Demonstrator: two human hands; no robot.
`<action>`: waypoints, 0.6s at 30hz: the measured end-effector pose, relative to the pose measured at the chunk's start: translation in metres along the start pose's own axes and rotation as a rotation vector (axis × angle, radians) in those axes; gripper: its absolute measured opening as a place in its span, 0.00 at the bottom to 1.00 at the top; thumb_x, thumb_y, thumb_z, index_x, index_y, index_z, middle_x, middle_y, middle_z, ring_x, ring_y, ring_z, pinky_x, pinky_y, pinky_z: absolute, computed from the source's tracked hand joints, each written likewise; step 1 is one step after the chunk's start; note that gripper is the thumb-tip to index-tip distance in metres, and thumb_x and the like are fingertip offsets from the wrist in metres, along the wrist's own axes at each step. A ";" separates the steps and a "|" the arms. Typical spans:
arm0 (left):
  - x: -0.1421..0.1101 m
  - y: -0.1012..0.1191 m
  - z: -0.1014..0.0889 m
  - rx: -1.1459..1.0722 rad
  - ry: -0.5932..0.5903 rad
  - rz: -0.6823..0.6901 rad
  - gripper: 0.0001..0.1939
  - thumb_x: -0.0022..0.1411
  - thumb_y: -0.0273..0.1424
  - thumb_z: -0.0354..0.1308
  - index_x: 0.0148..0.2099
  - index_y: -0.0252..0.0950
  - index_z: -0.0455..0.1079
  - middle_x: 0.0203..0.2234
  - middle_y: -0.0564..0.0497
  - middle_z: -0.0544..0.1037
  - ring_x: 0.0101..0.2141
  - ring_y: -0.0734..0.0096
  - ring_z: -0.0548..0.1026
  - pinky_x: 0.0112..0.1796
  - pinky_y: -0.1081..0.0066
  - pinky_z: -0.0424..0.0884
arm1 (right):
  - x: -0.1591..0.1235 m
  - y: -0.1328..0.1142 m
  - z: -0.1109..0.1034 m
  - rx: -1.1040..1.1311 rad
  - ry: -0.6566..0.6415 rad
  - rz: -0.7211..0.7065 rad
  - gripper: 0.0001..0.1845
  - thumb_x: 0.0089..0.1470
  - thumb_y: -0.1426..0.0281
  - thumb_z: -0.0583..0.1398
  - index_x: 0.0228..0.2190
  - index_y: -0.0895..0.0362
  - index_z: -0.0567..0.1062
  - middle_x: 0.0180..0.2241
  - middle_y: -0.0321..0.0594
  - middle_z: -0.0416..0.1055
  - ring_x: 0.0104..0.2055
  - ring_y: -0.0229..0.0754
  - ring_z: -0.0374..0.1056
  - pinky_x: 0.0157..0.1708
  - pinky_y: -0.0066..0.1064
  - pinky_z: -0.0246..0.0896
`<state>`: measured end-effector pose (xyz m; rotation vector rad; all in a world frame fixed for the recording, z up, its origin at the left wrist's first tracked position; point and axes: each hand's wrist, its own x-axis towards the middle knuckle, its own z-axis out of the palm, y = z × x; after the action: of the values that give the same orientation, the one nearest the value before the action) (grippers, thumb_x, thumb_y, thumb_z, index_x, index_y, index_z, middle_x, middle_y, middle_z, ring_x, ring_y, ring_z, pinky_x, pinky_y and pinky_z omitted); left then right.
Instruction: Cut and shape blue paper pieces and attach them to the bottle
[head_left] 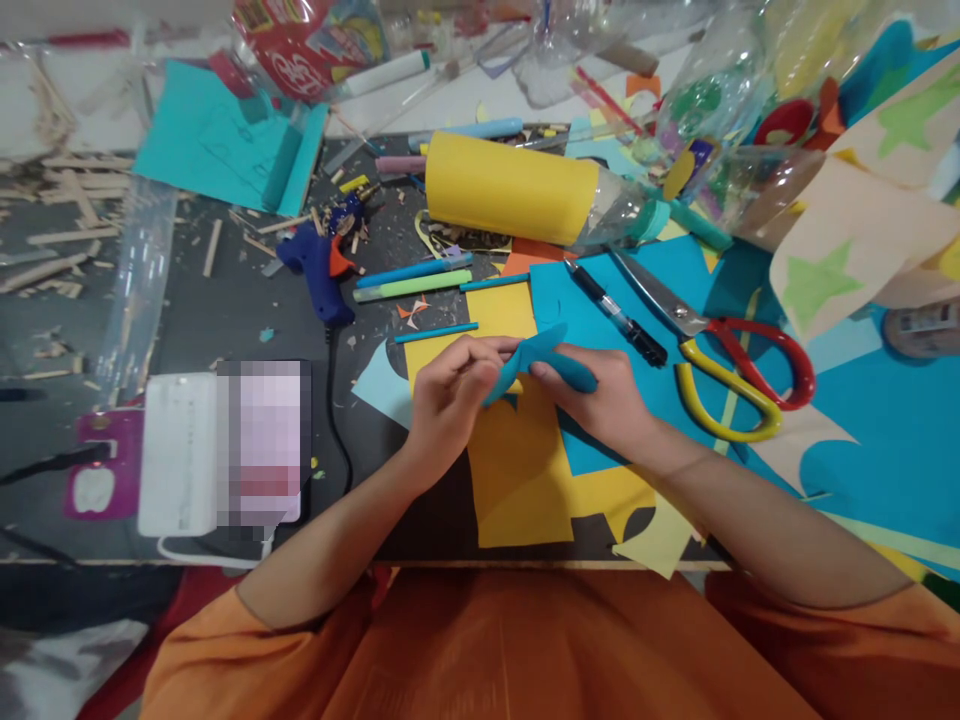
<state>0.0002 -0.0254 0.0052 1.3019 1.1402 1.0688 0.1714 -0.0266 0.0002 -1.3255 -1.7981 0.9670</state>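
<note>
Between my two hands is a small piece of blue paper (pixel 546 346), bent and partly covered by the fingers. My left hand (pixel 452 400) grips its left side with the fingers closed. On the right side, my right hand (pixel 600 400) pinches the paper, with the thumb on top. Beneath the hands lie yellow paper (pixel 521 490) and a larger blue sheet (pixel 600 450). A black pen (pixel 616 312) rests on the blue sheet, just beyond my right hand. To its right are scissors (pixel 697 325) with one red and one yellow handle.
A yellow-wrapped plastic bottle (pixel 510 190) lies behind the hands. A blue glue gun (pixel 319 270), a phone (pixel 270 440) and a white power bank (pixel 178 455) are on the left. Markers (pixel 412 285), wooden sticks (pixel 71 238) and paper scraps are scattered about. Clear bottles (pixel 712 90) crowd the back right.
</note>
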 end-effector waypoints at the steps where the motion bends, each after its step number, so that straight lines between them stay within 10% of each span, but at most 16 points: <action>1: 0.000 0.000 0.000 -0.042 0.024 -0.016 0.22 0.62 0.51 0.51 0.30 0.39 0.69 0.37 0.47 0.81 0.39 0.62 0.79 0.41 0.63 0.75 | 0.000 0.000 0.000 0.014 0.000 0.000 0.27 0.61 0.52 0.51 0.18 0.54 0.52 0.16 0.29 0.47 0.19 0.32 0.44 0.18 0.28 0.41; 18: 0.007 -0.003 0.000 0.062 0.000 -0.038 0.14 0.54 0.43 0.65 0.31 0.37 0.74 0.27 0.53 0.78 0.27 0.75 0.76 0.31 0.76 0.74 | -0.002 0.006 -0.001 -0.005 -0.063 -0.089 0.23 0.62 0.57 0.52 0.20 0.57 0.65 0.17 0.31 0.56 0.20 0.31 0.51 0.20 0.26 0.47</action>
<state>0.0006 -0.0188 0.0017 1.3231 1.2018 1.0133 0.1756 -0.0273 -0.0043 -1.2190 -1.8919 0.9659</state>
